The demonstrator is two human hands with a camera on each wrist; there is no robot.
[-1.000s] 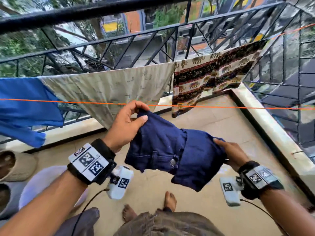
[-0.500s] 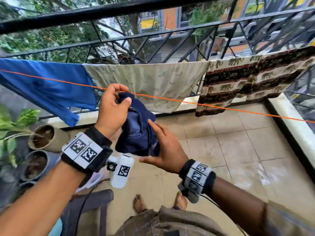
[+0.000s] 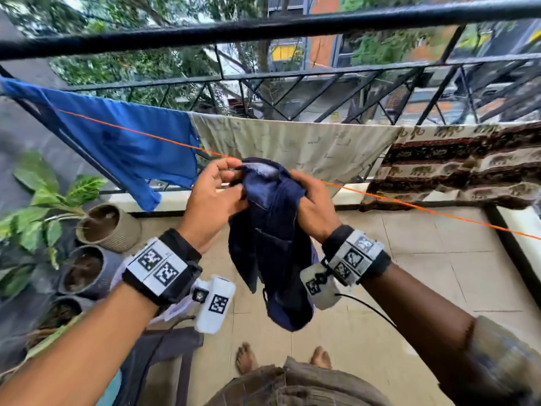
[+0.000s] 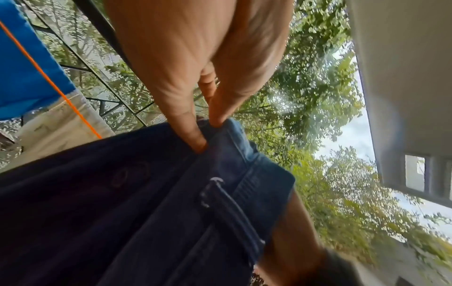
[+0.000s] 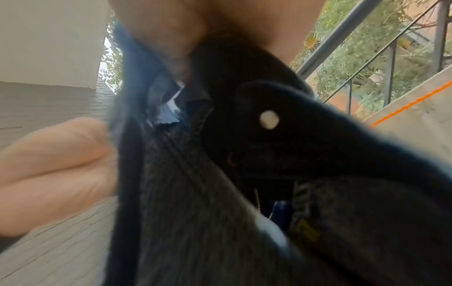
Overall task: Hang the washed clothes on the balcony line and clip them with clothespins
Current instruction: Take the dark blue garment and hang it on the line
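Denim shorts [image 3: 270, 230] are gripped at the waistband by left hand [image 3: 212, 197] and right hand [image 3: 314, 205], bunched just below the orange line [image 3: 409, 203], apparently for draping.

The head camera is looking forward and down from above both wrists, facing the railing [image 3: 263, 27]. The left wrist camera is looking along the left hand [image 4: 195, 58] at very close range, facing outward toward the trees. The right wrist camera is sitting nearly against the navy garment [image 5: 244, 174]. All three views are sharing this garment and the orange line [image 3: 409, 203].
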